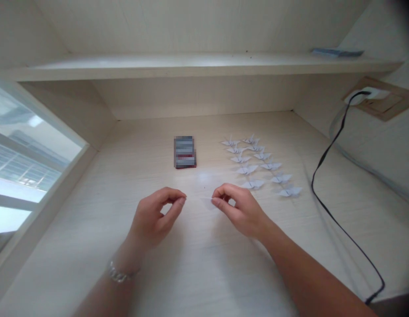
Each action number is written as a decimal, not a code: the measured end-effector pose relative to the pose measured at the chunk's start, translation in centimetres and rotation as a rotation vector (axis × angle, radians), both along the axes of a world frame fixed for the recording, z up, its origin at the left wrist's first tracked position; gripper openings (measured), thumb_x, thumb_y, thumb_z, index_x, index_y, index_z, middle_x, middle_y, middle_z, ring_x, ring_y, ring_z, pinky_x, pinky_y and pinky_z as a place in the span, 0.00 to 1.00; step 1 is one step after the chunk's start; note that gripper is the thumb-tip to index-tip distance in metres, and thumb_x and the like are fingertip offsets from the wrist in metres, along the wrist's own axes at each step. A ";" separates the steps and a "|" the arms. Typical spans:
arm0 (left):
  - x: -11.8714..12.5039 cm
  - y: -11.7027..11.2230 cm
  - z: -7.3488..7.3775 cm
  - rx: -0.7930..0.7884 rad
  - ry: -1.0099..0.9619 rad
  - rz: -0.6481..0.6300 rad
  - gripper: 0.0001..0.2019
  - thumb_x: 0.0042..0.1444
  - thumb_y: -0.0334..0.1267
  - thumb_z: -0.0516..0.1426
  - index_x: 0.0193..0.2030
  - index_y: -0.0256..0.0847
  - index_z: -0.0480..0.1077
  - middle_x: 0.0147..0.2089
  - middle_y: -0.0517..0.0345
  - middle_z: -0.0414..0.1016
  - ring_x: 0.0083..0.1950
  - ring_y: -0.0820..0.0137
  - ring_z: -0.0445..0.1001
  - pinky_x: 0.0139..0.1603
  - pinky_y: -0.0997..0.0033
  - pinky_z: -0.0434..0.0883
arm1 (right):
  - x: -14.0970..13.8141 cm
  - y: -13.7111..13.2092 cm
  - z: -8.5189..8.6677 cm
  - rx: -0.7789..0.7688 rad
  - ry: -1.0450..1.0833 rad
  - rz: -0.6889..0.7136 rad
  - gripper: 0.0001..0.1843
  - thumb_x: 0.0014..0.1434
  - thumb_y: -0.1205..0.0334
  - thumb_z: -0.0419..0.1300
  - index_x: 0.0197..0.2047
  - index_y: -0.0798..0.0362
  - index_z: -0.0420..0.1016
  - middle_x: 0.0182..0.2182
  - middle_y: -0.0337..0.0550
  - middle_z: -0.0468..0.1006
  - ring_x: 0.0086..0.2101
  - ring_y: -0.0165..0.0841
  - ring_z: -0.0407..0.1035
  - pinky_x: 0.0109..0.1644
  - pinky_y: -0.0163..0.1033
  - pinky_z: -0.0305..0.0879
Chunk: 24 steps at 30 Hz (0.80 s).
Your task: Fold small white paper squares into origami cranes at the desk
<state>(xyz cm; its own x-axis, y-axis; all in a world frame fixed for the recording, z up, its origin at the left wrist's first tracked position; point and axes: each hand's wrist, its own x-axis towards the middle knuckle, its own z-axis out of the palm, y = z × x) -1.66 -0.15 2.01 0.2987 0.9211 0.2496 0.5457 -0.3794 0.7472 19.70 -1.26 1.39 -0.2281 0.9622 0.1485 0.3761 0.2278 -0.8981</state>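
My right hand (pixel 237 207) is closed in a pinch, thumb against forefinger, on a thin white piece of paper (pixel 207 198) that pokes out to the left and is seen almost edge-on. Most of that piece is hidden by the fingertips. Across a small gap, my left hand (pixel 160 213) has its thumb and forefinger tips pressed together, and nothing shows between them. Both hands hover above the pale wooden desk (pixel 198 273). Just beyond my right hand, several folded white paper cranes (pixel 246 169) stand in two slanting rows.
A dark, pixelated rectangular pack (pixel 184 152) lies beyond my hands. At the right, a black cable (pixel 333 215) runs from a wall socket (pixel 382 99) down over the desk. A shelf (pixel 204 70) spans the back, with a flat bluish item (pixel 338 52) on it. A window (pixel 29 163) is at left.
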 end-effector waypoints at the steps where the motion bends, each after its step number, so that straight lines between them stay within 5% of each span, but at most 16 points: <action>1: -0.1 0.1 -0.1 -0.023 -0.047 0.002 0.04 0.53 0.33 0.56 0.36 0.39 0.71 0.34 0.56 0.75 0.35 0.71 0.73 0.36 0.74 0.70 | -0.1 0.2 -0.2 -0.125 0.124 0.011 0.05 0.56 0.64 0.55 0.30 0.54 0.69 0.24 0.38 0.68 0.26 0.28 0.61 0.29 0.34 0.58; 6: 0.8 -0.3 -0.7 -0.018 -0.183 -0.149 0.15 0.52 0.31 0.57 0.48 0.40 0.69 0.44 0.51 0.74 0.40 0.69 0.74 0.41 0.70 0.72 | -0.9 0.7 -1.2 -0.556 0.604 0.097 0.10 0.49 0.60 0.62 0.32 0.57 0.69 0.22 0.37 0.68 0.22 0.24 0.61 0.25 0.32 0.57; 11: 1.3 -0.4 -0.9 0.071 -0.148 -0.229 0.07 0.51 0.29 0.58 0.37 0.41 0.74 0.37 0.55 0.77 0.39 0.71 0.74 0.41 0.72 0.71 | -1.6 0.3 -1.4 -0.705 0.696 0.164 0.11 0.48 0.60 0.64 0.32 0.55 0.67 0.21 0.35 0.66 0.20 0.24 0.61 0.24 0.31 0.56; 17: 0.9 -0.4 -0.5 0.033 -0.089 -0.157 0.03 0.52 0.31 0.58 0.33 0.39 0.73 0.33 0.56 0.76 0.34 0.72 0.73 0.36 0.74 0.69 | -0.9 0.2 -0.8 -0.184 0.267 0.076 0.10 0.59 0.58 0.53 0.34 0.54 0.72 0.31 0.43 0.73 0.34 0.30 0.67 0.36 0.36 0.62; 20: 0.9 -0.5 -0.4 0.024 -0.069 -0.132 0.03 0.52 0.32 0.57 0.33 0.39 0.72 0.32 0.56 0.75 0.33 0.73 0.72 0.34 0.75 0.68 | -0.8 -0.1 -0.5 0.055 0.065 0.092 0.10 0.52 0.59 0.61 0.37 0.54 0.73 0.34 0.43 0.75 0.35 0.31 0.67 0.39 0.37 0.62; 24: 1.0 -0.6 -0.4 0.026 -0.049 -0.144 0.03 0.53 0.32 0.56 0.33 0.39 0.72 0.32 0.57 0.75 0.34 0.73 0.72 0.34 0.75 0.68 | -1.3 -0.5 -0.7 0.151 -0.012 0.090 0.05 0.55 0.63 0.58 0.34 0.54 0.73 0.30 0.42 0.75 0.31 0.29 0.68 0.36 0.34 0.63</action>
<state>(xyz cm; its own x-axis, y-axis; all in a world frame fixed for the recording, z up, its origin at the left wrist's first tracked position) -0.67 -0.78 1.64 0.4144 0.8625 0.2906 0.4471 -0.4710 0.7604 18.45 -1.79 0.69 -0.3152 0.9047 0.2868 0.3585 0.3933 -0.8466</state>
